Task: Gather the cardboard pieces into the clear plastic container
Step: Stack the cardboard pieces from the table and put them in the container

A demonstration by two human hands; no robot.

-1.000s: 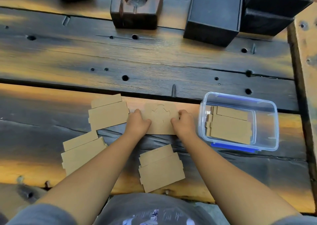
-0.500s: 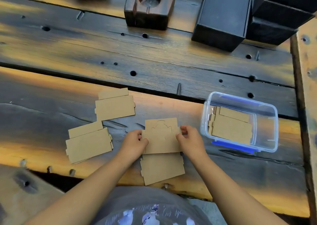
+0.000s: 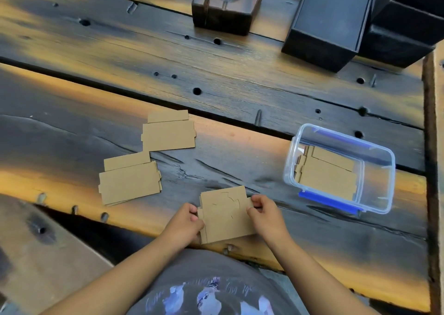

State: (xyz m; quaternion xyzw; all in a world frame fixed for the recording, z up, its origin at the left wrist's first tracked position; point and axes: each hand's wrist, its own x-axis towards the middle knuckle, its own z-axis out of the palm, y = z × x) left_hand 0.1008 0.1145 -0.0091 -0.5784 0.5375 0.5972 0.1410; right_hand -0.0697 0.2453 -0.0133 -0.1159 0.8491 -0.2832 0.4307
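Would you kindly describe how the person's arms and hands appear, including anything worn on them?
Both arms are bare from the bottom edge of the picture to the fingers: no sleeves, gloves, watch, rings or bands show on the left hand or the right hand. Below them lies grey clothing with a pale blue and white print.

A rough workshop or craft bench: a surface of scorched, weathered planks pocked with drilled holes and nails, with dark wooden blocks and black boxes along its far edge.

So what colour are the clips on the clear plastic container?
Blue clips on the clear plastic container, head view.
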